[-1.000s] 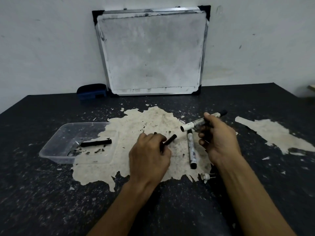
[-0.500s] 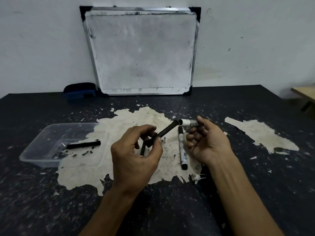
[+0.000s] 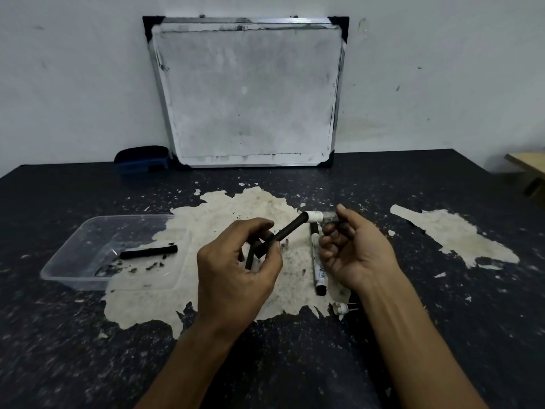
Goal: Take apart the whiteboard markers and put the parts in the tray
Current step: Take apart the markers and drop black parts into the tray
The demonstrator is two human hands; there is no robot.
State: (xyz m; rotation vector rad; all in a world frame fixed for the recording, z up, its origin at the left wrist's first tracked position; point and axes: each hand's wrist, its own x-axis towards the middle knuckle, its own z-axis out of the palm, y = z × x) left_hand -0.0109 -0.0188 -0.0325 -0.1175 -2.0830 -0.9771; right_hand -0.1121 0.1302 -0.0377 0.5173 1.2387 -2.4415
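Left hand, right hand bare; forearms uncovered; no visible sleeves; apparently no rings.

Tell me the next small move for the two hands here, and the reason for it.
Probably pull the hands apart. The left hand pinches a black ink core whose far end meets the white marker barrel held by the right hand. One core already lies in the tray.

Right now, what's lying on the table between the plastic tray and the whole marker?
Nothing lies there in the head view: only bare, peeling tabletop between the tray and the marker, with the left hand above, holding a black ink core.
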